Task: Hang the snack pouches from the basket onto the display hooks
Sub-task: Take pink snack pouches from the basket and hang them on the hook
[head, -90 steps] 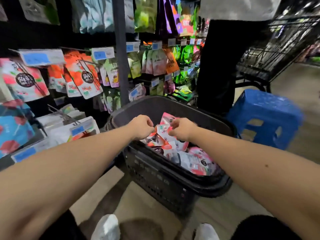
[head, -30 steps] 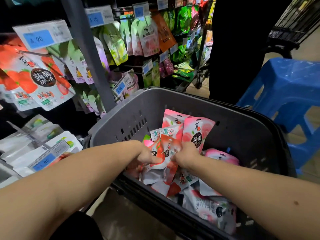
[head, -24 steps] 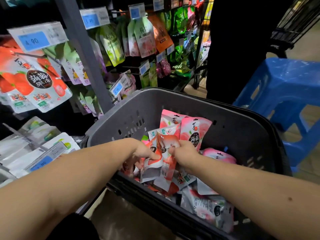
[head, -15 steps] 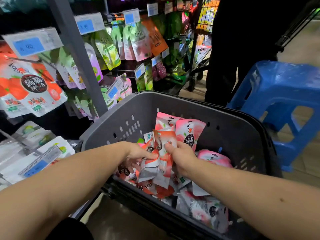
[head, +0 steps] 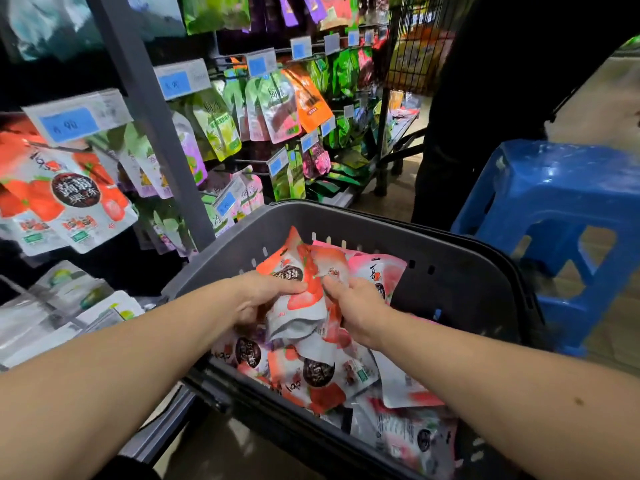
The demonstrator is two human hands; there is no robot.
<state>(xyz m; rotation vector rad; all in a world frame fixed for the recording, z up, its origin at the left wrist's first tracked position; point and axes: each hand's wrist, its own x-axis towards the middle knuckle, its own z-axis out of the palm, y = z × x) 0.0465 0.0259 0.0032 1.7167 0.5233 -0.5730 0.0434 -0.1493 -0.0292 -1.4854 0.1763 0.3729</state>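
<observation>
Pinching a bunch of red snack pouches [head: 298,289] mid-frame, curled fingers of left hand [head: 261,297] and right hand [head: 358,308] hold it over the basket [head: 450,252].

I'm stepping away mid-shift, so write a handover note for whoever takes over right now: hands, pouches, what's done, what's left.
Left hand grips a bunch of red pouches from the left, above the basket.
Right hand grips the same bunch from the right.
More pouches lie loose in the basket; matching red pouches hang on the display rack at far left.
Done: bunch gathered, none of it hung yet. Left: hang it, then the rest.
</observation>
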